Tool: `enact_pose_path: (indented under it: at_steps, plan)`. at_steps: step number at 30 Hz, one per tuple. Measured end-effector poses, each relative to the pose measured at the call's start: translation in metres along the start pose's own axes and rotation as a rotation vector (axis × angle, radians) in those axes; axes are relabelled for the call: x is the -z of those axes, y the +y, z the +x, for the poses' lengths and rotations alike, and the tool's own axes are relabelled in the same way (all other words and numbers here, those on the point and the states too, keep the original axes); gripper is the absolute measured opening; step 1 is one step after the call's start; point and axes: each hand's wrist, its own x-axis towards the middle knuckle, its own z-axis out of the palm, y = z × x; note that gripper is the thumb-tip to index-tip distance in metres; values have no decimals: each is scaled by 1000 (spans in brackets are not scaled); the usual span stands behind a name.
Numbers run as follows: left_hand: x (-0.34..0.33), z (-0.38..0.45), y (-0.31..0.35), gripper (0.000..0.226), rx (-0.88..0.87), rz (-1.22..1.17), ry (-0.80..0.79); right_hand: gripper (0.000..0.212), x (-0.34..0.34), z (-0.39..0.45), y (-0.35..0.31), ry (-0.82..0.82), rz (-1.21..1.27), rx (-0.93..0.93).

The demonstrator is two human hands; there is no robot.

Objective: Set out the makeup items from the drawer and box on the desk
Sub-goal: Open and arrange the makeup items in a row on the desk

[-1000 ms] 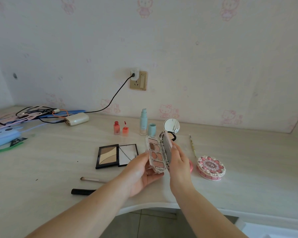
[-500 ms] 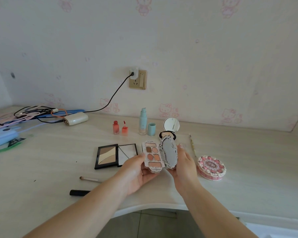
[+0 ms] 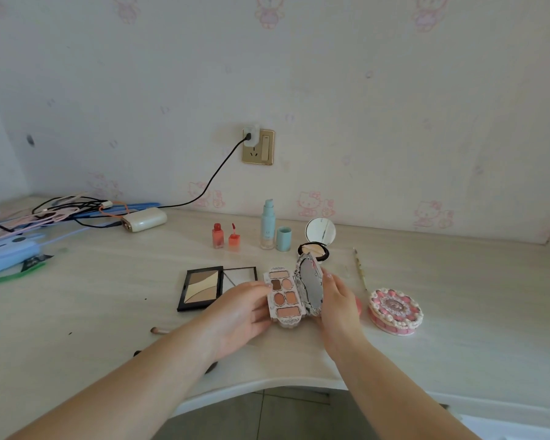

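My left grip (image 3: 242, 315) clamps the open pink palette (image 3: 283, 298) at its left edge; my right grip (image 3: 338, 300) clamps its raised lid, just right of the black contour palette (image 3: 202, 289).

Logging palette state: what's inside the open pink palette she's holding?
The pink palette holds six pans: a pale one on top, a dark brown, pinks and peaches below. Its lid carries a mirror. The left hand and right hand cover its outer edges and underside.
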Motion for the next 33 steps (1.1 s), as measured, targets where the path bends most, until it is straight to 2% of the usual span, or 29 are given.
enact_pose_path:
  at_steps: [8,12,17,23,29,33]
  plan:
    - [3,7,-2,31,10,9,-10,29,0,5,4,-8,7,14]
    - [4,9,-1,21,14,21,-8,33,-3,9,1,-23,3,-17]
    - [6,11,2,24,12,18,24,31,-11,24,10,-36,21,-61]
    - [7,16,3,15,-5,48,65,30,-18,26,4,-62,-25,-112]
    - [10,18,2,19,-4,123,86,38,-13,25,-5,-85,-46,-99]
    - [9,17,4,19,-84,179,151,36,9,23,-27,-45,-108,-17]
